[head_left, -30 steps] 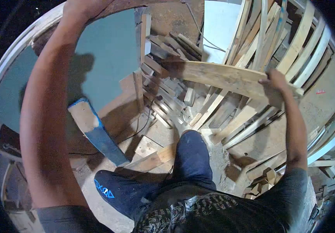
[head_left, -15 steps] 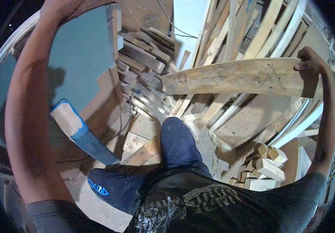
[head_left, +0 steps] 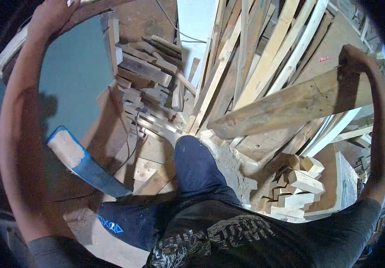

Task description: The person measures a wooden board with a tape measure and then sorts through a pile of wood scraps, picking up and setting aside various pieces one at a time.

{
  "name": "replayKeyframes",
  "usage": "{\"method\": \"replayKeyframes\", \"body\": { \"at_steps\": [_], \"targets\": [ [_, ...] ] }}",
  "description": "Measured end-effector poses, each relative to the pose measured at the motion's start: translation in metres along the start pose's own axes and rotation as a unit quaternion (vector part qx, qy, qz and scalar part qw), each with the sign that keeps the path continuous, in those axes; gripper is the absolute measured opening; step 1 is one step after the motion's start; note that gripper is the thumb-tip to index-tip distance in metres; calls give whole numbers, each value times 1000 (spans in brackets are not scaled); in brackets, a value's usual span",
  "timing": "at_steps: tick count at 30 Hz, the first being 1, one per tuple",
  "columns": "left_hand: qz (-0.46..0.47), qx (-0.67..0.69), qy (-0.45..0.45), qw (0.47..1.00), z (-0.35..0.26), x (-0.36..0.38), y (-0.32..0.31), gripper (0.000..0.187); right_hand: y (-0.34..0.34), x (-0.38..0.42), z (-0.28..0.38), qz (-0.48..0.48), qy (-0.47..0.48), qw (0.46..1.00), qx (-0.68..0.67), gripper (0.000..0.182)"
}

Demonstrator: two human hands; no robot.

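Note:
My right hand (head_left: 355, 59) is raised at the upper right and grips one end of a long pale wooden plank (head_left: 286, 105). The plank slopes down to the left, its free end hanging above my right knee. My left hand (head_left: 52, 15) reaches up to the top left and rests on the curved dark edge (head_left: 107, 5) above a teal panel (head_left: 74, 71); its fingers are partly out of view. My legs in dark trousers (head_left: 197, 165) and a dark shoe (head_left: 130, 221) stand among scrap wood.
Many long boards (head_left: 255, 49) lean upright behind the plank. Short offcuts (head_left: 141, 67) are stacked at centre left. A blue-edged block (head_left: 78, 158) leans at the left. Small blocks (head_left: 297, 183) are piled at lower right. A cable (head_left: 134, 147) runs over the floor.
My right hand has swung the plank's held end up and to the right, so the plank now slopes instead of lying level. The view has turned towards the leaning boards.

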State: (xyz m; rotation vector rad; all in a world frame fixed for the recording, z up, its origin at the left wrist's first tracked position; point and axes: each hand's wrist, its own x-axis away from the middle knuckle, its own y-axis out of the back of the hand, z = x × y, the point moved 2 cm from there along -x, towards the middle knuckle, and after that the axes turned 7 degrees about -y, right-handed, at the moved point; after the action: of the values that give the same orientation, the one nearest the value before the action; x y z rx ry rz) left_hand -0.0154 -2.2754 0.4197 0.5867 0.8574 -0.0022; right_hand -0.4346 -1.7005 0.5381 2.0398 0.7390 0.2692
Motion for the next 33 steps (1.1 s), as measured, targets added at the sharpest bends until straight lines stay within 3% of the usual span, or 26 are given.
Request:
{"method": "replayKeyframes", "body": {
  "at_steps": [1, 5, 7, 11, 13, 14, 15, 18, 19, 20, 21, 23, 25, 27, 28, 29, 31, 33],
  "targets": [
    [-5, -3, -38, 999, -2, 0, 2, 45, -5, -5, 2, 62, 35, 995, 67, 33],
    [10, -10, -51, 999, -6, 2, 12, 46, -15, -22, 34, 18, 51, 982, 180, 27],
    [-26, 4, -44, 999, -10, 3, 18, 45, -33, -57, 41, 97, -45, 982, 155, 33],
    [-75, -1, -20, 997, -17, 9, 23, 43, -54, -87, 105, 98, 26, 968, 228, 46],
    [35, -12, -2, 999, -22, 5, 32, 41, -118, -153, 88, 58, 43, 982, 176, 50],
    [41, -22, 0, 999, -15, 4, 23, 41, -133, -161, 102, 51, 31, 983, 174, 47],
    [24, -34, -27, 999, -8, 3, 10, 39, -141, -160, 117, 5, 58, 987, 146, 50],
    [6, -70, -83, 994, 6, 1, -8, 36, -153, -192, 133, 18, 63, 982, 176, 54],
    [-2, -83, -111, 990, 4, 2, -8, 36, -153, -197, 136, -13, 67, 991, 114, 49],
    [20, -179, -177, 968, -3, 5, -1, 28, -150, -201, 142, -45, 70, 995, 53, 45],
    [26, -183, -181, 966, -4, 6, 1, 28, -150, -203, 157, -45, 78, 995, 48, 45],
    [20, -158, -122, 980, -5, 3, -1, 28, -145, -203, 203, -181, 96, 975, -85, 38],
    [16, -121, -108, 987, 13, 2, -13, 32, -144, -195, 267, -224, 271, 898, -266, 39],
    [62, -205, -172, 961, 0, 5, 1, 33, -153, -199, 350, -115, 266, 868, -404, 36],
    [59, -162, -79, 982, 8, 4, -9, 34, -167, -211, 391, -41, 283, 839, -463, 33],
    [62, -171, -82, 980, 5, 2, -5, 34, -213, -253, 444, -3, 338, 789, -513, 45],
    [111, -270, -165, 942, -7, 5, 9, 34, -253, -271, 526, 108, 203, 721, -653, 58],
    [100, -253, -155, 950, -7, 5, 11, 34, -346, -344, 627, 129, 178, 707, -672, 63]
  ]
}}
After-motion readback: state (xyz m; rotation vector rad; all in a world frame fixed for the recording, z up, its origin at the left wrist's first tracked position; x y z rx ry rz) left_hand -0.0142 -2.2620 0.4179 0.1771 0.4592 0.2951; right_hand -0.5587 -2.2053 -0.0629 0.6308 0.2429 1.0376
